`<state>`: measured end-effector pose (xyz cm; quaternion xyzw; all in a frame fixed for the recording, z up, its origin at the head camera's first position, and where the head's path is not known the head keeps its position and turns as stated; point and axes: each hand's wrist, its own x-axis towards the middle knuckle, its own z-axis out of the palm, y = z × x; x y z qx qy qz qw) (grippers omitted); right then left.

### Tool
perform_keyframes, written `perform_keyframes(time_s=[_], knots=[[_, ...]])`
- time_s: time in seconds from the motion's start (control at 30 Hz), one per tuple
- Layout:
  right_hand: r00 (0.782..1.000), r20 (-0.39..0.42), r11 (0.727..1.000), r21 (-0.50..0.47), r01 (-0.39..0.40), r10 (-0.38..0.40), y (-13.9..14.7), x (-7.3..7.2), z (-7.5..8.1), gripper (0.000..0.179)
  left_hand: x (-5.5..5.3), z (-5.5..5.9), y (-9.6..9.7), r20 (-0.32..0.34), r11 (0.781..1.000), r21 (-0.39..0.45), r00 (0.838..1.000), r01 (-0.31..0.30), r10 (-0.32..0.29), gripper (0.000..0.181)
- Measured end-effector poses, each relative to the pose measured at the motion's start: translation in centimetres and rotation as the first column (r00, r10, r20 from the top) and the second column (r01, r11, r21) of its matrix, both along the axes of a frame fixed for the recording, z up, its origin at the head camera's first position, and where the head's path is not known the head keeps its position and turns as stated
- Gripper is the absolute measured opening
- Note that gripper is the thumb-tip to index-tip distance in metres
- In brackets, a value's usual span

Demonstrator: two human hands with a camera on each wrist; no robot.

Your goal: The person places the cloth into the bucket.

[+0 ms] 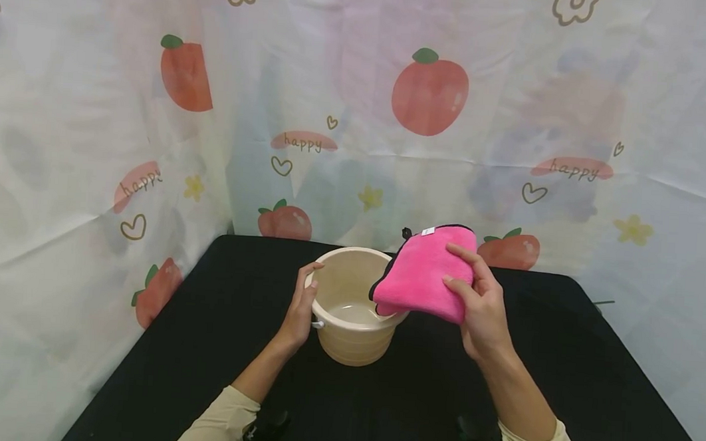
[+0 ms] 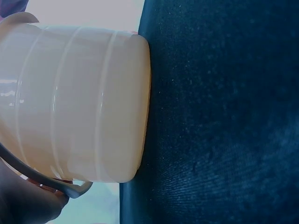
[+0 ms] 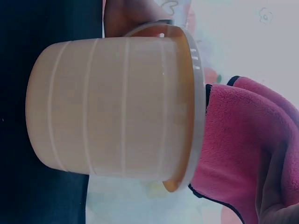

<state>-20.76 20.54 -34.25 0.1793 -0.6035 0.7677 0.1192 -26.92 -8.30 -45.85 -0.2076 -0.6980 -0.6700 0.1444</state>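
Observation:
A cream plastic bucket (image 1: 355,347) stands at the middle of the black table, its mouth facing up and toward me. My left hand (image 1: 299,307) grips its rim on the left side, thumb and fingers at the edge. In the left wrist view, ridges ring the bucket's wall (image 2: 77,102) and a handle (image 2: 44,179) hangs beside the hand. My right hand (image 1: 485,311) pinches a folded pink towel (image 1: 428,271) with black edging and a white tag. The towel overlaps the right part of the bucket's mouth. In the right wrist view, the towel (image 3: 238,126) droops right beside the rim.
Black cloth covers the table (image 1: 202,346), which runs back to a pale curtain (image 1: 361,68) printed with fruit, hearts and words. Another curtain panel (image 1: 41,231) hangs along the left. A thin dark stick-like thing (image 1: 603,302) pokes out at the table's right edge.

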Motion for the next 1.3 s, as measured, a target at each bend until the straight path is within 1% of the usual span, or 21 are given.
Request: perform_keyframes(time_s=[0.3, 0.43, 0.63, 0.87, 1.13, 1.3], knots=[[0.999, 0.052, 0.999, 0.040, -0.018, 0.015, -0.7, -1.2, -1.4, 0.047, 0.0, 0.0, 0.1, -0.003, 1.000, -0.004, 1.000, -0.013, 0.013, 0.041], [0.997, 0.069, 0.998, 0.057, -0.028, 0.024, -1.1, -1.4, -1.7, 0.047, 0.0, 0.0, 0.1, -0.004, 1.000, -0.005, 1.000, -0.021, 0.021, 0.041], [0.997, 0.070, 0.996, 0.084, -0.043, 0.038, -1.8, -1.4, -1.8, 0.047, -0.1, -0.1, 0.0, -0.007, 1.000, -0.010, 1.000, -0.025, 0.025, 0.041], [0.995, 0.089, 0.992, 0.112, -0.058, 0.048, -2.6, -1.5, -1.9, 0.047, 0.1, -0.4, -0.1, 0.008, 0.999, -0.032, 0.999, -0.043, 0.043, 0.042], [0.989, 0.137, 0.990, 0.126, -0.066, 0.049, -3.3, -1.6, -1.9, 0.049, 0.1, -0.2, 0.0, -0.007, 0.999, -0.023, 0.999, -0.033, 0.033, 0.043], [0.988, 0.144, 0.987, 0.141, -0.074, 0.054, -3.5, -1.6, -2.1, 0.050, 0.0, -0.1, 0.0, -0.009, 0.999, -0.021, 1.000, -0.025, 0.025, 0.043]])
